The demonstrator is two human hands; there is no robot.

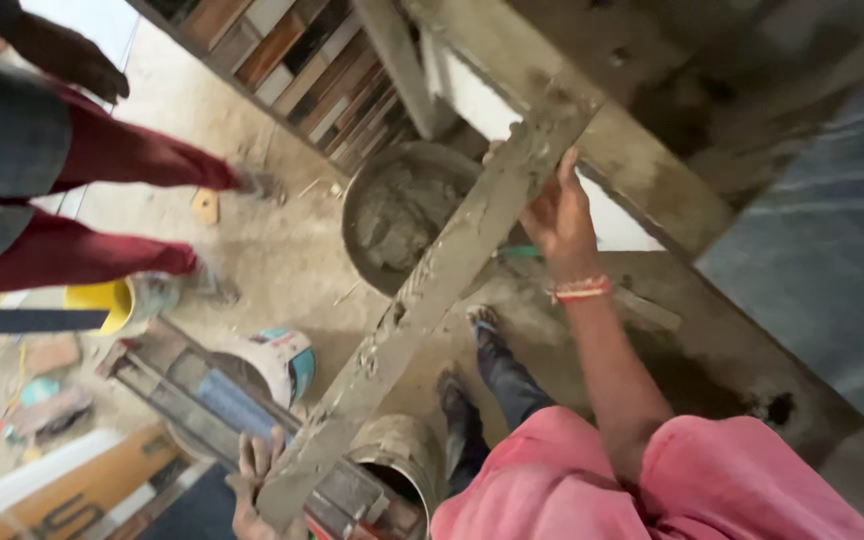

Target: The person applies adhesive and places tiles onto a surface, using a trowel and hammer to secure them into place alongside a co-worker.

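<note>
Mortar-caked straightedge (432, 300) is held diagonally, long axis running lower left to upper right; left hand (257, 480) fingers are wrapped round its lower end, right hand (557, 215) fingers closed on its upper edge, above a mortar pan (397, 215).

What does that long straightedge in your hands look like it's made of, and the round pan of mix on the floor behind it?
Straightedge: looks like a straight, flat-faced bar, possibly metal or timber; grey mortar crust hides the surface, so I cannot tell. The left hand grips its lower end, the right hand its upper part. Pan: likely metal, a thin round rim, dull and cement-coated, with grey wet mix inside.
</note>
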